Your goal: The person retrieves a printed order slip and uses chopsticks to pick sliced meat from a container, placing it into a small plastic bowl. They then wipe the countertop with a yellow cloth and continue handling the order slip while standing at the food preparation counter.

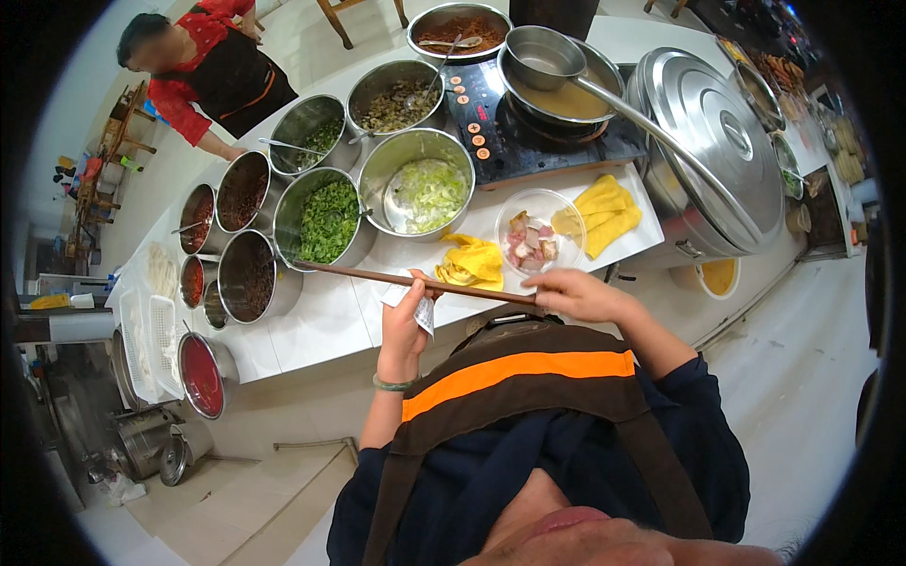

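A pair of long brown chopsticks lies across in front of me, gripped by my left hand, which also holds a small printed paper slip. My right hand is at the chopsticks' right end, its fingers by the tip; whether it grips them is unclear. Beyond that hand sits a round clear plastic container with chunks of meat. One yellow cloth lies left of the container, another on its right. A steel pot of chopped green herbs stands near the chopsticks' left end.
Steel pots of toppings crowd the white counter. Behind stands an induction cooker bearing a broth pan with a long-handled ladle. A large lidded steel pot is at right. Across the counter, a person in red touches a pot.
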Demonstrator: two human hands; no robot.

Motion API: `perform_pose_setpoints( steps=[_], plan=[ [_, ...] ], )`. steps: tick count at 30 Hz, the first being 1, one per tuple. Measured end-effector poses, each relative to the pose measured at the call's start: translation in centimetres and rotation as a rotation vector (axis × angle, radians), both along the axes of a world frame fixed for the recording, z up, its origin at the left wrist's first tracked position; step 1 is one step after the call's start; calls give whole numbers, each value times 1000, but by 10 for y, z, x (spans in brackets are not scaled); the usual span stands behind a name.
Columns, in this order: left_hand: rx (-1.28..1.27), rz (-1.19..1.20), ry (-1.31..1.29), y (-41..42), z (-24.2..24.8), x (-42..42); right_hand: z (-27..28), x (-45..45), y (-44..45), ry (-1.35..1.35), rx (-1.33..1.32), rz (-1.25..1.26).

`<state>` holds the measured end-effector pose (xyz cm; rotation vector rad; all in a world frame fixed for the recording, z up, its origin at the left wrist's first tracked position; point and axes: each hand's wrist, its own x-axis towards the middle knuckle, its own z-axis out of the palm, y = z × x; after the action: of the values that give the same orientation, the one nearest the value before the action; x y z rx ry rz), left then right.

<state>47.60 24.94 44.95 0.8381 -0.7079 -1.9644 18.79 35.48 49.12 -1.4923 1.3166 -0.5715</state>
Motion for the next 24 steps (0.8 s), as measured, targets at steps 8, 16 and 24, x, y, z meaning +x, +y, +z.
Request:
perform_pose_setpoints(
  steps=[8,16,24],
  plan=[
    [15,78,-25,7,-2,23,-21,-35,-77,492,-437,-357],
    [22,205,0,30,-5,51,-58,-25,-213,1063,-514,-312],
    [44,287,7,45,-10,69,-56,-21,-241,1097,-331,-200]
  ],
)
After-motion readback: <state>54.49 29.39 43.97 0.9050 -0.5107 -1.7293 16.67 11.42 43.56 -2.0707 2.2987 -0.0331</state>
